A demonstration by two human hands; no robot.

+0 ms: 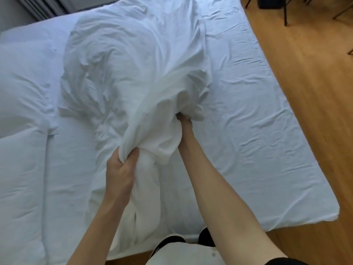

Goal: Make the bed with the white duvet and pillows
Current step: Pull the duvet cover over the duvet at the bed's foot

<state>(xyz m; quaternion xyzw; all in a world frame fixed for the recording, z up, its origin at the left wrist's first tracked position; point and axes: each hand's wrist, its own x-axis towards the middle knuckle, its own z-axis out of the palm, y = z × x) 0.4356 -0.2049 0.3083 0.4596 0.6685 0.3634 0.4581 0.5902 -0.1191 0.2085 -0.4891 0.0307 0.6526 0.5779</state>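
Gripping bunched duvet [133,77] mid-frame: left hand [120,165] fisted low; right hand [184,119] clamped higher; pillows [21,92] left.

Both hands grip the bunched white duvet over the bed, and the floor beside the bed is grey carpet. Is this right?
Not quite. The head view shows the floor is wooden, not grey carpet. The rest holds: the left hand and right hand both grip the bunched white duvet over the bed.

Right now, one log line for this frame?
step: gathering duvet | left hand: grips duvet | right hand: grips duvet | duvet: bunched mid-bed, not spread | pillows: at left
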